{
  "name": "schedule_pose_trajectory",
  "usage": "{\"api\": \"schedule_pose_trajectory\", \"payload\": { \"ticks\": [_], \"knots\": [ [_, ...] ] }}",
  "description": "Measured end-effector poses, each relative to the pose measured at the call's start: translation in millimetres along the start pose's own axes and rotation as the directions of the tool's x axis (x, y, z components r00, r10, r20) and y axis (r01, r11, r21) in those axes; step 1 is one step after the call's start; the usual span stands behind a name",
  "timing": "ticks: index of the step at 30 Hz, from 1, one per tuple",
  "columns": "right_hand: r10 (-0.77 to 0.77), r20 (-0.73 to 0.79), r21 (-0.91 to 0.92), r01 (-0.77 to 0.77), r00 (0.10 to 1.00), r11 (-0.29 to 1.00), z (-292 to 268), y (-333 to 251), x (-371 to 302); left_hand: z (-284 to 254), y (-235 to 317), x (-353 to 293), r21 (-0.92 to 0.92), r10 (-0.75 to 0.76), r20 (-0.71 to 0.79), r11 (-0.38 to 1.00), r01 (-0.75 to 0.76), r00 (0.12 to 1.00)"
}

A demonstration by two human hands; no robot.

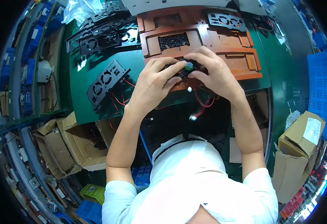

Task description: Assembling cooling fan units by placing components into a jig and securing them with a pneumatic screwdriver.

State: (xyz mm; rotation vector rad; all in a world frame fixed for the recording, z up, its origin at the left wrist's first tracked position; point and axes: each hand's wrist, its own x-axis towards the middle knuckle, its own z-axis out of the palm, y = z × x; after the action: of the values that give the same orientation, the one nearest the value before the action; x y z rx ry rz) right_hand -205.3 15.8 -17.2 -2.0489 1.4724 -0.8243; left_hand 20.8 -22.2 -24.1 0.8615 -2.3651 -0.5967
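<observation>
Between my two hands, over the near edge of the orange tray [236, 76], is a small black cooling fan [189, 66] with a round blue-green centre. The fingers of my left hand [152, 82] grip its left side, while my right hand [217, 74] curls round its right side with thumb and fingers. Much of the fan is hidden by my fingers. Red wires [204, 103] with white plugs hang below it. Left of my left hand, a black plate [105, 84] with round fan cutouts lies on the green table, red wires trailing from it.
Black screws [174, 41] fill a compartment of the tray, and another cutout plate [227, 22] rests at its far right. Stacked black plates [100, 39] stand far left. Cardboard boxes [83, 147] sit below left; another box [296, 149] and a blue crate [320, 82] are at right.
</observation>
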Motion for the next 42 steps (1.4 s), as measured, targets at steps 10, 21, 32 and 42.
{"api": "schedule_pose_trajectory", "payload": {
  "ticks": [10, 21, 32, 42],
  "knots": [
    [-0.097, 0.020, -0.106, 0.098, 0.995, 0.989, -3, -4, -3, -3, 0, 0, 0.101, 0.108, 0.001, 0.989, -0.108, 0.994],
    [0.070, -0.358, 0.264, 0.029, 0.931, 0.964, 4, 14, -12, -121, -91, 45, 0.683, 0.015, -0.198, 0.720, 0.127, 0.980],
    [0.214, -0.315, 0.553, -0.005, 0.925, 0.833, 2, 24, -8, -182, -23, 21, 0.073, -0.254, -0.552, 0.934, 0.349, 0.794],
    [-0.054, -0.282, 0.260, 0.130, 0.958, 0.957, -8, 5, -31, -28, 11, -29, -0.905, -0.615, 0.231, 0.148, 0.398, 0.754]
  ]
}}
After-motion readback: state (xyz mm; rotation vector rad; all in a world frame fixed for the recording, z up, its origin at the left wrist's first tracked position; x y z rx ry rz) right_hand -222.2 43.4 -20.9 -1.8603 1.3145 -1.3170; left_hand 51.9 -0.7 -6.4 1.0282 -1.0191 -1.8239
